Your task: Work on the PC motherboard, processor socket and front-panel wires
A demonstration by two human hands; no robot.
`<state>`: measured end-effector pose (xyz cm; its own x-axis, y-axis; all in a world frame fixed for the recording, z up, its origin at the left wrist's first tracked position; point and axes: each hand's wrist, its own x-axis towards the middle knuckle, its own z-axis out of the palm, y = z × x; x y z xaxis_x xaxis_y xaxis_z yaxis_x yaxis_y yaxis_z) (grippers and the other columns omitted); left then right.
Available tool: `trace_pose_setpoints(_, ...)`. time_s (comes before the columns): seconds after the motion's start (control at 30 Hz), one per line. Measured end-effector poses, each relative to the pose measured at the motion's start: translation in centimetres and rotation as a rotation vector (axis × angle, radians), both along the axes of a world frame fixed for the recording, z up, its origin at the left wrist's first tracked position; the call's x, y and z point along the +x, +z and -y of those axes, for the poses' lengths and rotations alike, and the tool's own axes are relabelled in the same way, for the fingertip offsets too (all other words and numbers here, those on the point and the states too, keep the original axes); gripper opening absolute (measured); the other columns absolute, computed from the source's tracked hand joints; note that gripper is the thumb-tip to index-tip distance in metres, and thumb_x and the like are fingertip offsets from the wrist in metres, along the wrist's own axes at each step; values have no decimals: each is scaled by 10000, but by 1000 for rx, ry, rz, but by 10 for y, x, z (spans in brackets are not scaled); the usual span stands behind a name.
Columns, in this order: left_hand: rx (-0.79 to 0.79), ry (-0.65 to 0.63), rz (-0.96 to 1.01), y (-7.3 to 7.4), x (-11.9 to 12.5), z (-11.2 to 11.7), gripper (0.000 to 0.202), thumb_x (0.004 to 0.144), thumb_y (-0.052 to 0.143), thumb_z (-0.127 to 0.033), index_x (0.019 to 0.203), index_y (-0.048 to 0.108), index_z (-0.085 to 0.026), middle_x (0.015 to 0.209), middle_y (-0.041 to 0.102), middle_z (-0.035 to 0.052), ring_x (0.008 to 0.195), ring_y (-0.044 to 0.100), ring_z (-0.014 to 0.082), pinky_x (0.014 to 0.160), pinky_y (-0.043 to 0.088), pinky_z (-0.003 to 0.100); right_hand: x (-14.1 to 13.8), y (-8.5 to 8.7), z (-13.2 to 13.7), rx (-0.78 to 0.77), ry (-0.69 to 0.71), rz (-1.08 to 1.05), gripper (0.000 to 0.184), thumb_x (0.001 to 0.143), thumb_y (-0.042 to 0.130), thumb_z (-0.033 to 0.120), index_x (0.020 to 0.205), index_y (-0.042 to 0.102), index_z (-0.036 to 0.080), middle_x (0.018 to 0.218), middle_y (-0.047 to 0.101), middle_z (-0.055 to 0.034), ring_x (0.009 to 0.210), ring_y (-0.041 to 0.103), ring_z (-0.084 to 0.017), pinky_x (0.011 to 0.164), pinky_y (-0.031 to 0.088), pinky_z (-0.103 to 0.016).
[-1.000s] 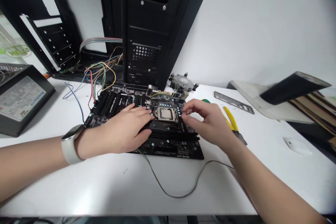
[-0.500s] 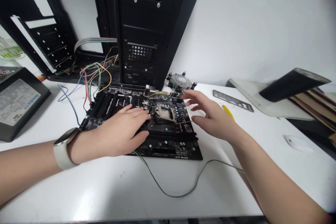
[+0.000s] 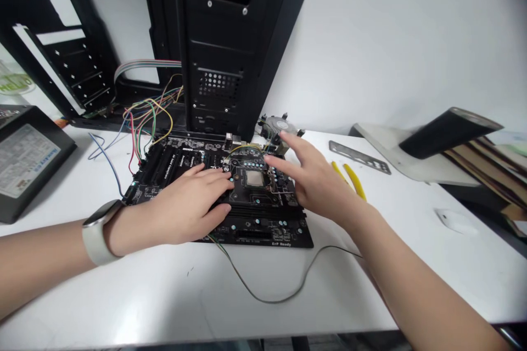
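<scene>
A black motherboard (image 3: 242, 209) lies flat on the white table. My left hand (image 3: 193, 203) rests on it, fingers stretched out and holding nothing. In the socket sits a square silver processor (image 3: 254, 178), uncovered. The socket's metal retention frame (image 3: 271, 180) stands raised along the right side, partly hidden. My right hand (image 3: 315, 178) is over the board's right edge, its fingers apart, with one fingertip near the top of that frame; whether they touch I cannot tell. A thin metal lever (image 3: 282, 192) sticks out toward the palm.
A black computer case (image 3: 230, 44) stands behind the board, with coloured wires (image 3: 154, 120) hanging out. A power supply (image 3: 33, 159) is at left. A CPU cooler (image 3: 276, 125), yellow-handled pliers (image 3: 354, 181), an I/O shield (image 3: 360, 157) and a white mouse (image 3: 457, 221) lie to the right.
My right hand has moved left and over the socket's right side. The metal frame has swung up off the socket, baring the processor. My left hand stays on the board.
</scene>
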<state>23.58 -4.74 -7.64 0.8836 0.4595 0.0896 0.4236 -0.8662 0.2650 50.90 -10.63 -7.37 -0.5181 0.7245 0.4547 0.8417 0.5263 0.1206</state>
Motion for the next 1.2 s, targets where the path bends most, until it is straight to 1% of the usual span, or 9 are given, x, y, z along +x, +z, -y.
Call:
trace_pose_setpoints(0.13, 23, -17, 13, -1, 0, 0, 404, 933, 372, -304, 1229, 570, -114, 1341, 568, 166, 1285, 501, 298, 1129, 311, 571, 0, 8, 3, 1, -17, -63, 582, 695, 418, -69, 1194, 563, 191, 1377, 496, -171, 1267, 497, -298, 973, 488, -481)
trace_pose_setpoints(0.27, 9, -16, 14, -1, -1, 0, 402, 938, 359, -316, 1218, 572, -122, 1342, 566, 163, 1292, 494, 302, 1123, 313, 583, 3, 19, 8, -42, -57, -187, 381, 726, 454, 52, 1047, 617, 180, 1035, 696, -89, 939, 660, -213, 795, 534, -356)
trace_pose_setpoints(0.37, -9, 5, 18, -2, 0, -1, 423, 936, 362, -333, 1255, 545, -122, 1340, 570, 153, 1296, 490, 295, 1133, 302, 578, 3, 25, 9, -134, -159, -321, 180, 817, 471, 198, 867, 645, 193, 751, 689, -14, 649, 620, -149, 613, 468, -281)
trace_pose_setpoints(0.47, -25, 13, 25, -3, 0, -2, 455, 930, 368, -336, 1305, 504, -116, 1341, 570, 141, 1284, 498, 281, 1142, 295, 567, 3, 25, 7, -206, -328, -396, 329, 904, 402, 320, 696, 624, 193, 566, 596, 5, 498, 500, -121, 528, 371, -270)
trace_pose_setpoints(0.6, -29, 20, 20, -3, 0, -2, 469, 928, 364, -339, 1316, 494, -110, 1346, 563, 141, 1289, 492, 283, 1147, 291, 559, 4, 21, 3, -245, -486, -412, 455, 946, 331, 372, 629, 601, 186, 536, 565, -9, 512, 488, -131, 547, 339, -280)
trace_pose_setpoints(0.8, -10, 21, 16, -3, -1, -2, 512, 937, 348, -355, 1373, 439, -102, 1334, 566, 149, 1280, 499, 285, 1149, 299, 539, 5, 20, 3, -240, -580, -371, 455, 951, 355, 408, 619, 580, 193, 547, 577, -18, 538, 508, -154, 583, 335, -295)
trace_pose_setpoints(0.93, -5, 21, 11, -3, -2, -1, 516, 940, 338, -357, 1371, 443, -95, 1336, 563, 160, 1281, 501, 292, 1148, 296, 550, 5, 21, 4, -223, -587, -418, 406, 944, 369, 407, 732, 643, 196, 644, 642, -34, 643, 578, -181, 621, 363, -297)
trace_pose_setpoints(1.03, -7, 20, 12, -3, -2, 0, 514, 939, 337, -353, 1369, 446, -92, 1340, 563, 164, 1279, 504, 298, 1145, 288, 572, 4, 21, 3, -282, -548, -505, 414, 931, 358, 408, 781, 678, 191, 707, 674, -38, 707, 608, -191, 649, 394, -295)
trace_pose_setpoints(1.2, -5, 12, 29, -4, -1, -2, 502, 942, 344, -348, 1365, 447, -97, 1339, 568, 160, 1285, 501, 293, 1150, 279, 572, 4, 19, 1, -361, -528, -641, 462, 916, 363, 432, 712, 699, 188, 733, 701, -34, 730, 626, -189, 714, 436, -308)
